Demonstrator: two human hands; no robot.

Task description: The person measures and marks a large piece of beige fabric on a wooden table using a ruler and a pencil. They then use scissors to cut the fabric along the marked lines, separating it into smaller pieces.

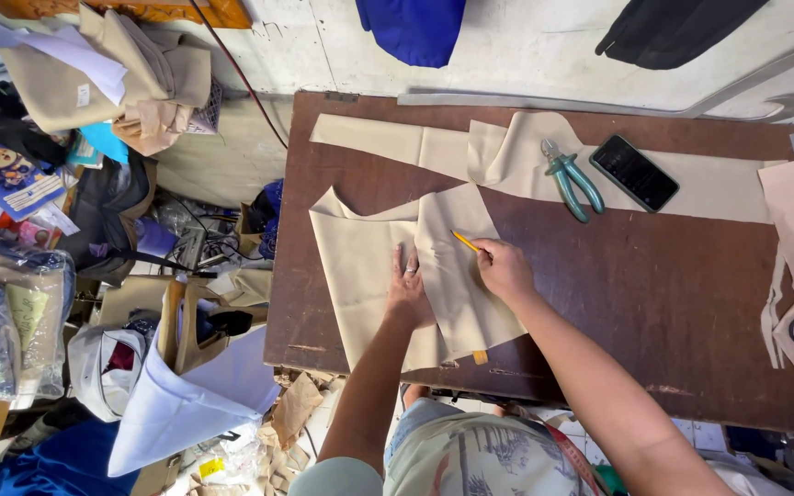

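Left hand (408, 292) lies open, flat on beige cloth (369, 276) on the counter (654, 285); right hand (502, 268) grips a yellow pencil (464, 241), tip on the cloth; pliers (570, 177) and phone (634, 172) lie well apart.

Under the left hand (408, 292) fingers lies matt beige woven cloth (369, 276), smooth. Beyond the right hand (502, 269) fingertips: worn, scuffed brown wooden table (673, 276); pliers (570, 176) with glossy teal plastic grips.

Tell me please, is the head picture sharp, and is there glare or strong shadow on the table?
Head view: even soft light, no hard shadows; mild sheen on the brown table; right hand, yellow pencil and beige fabric sharp; edges bend from wide-angle distortion.
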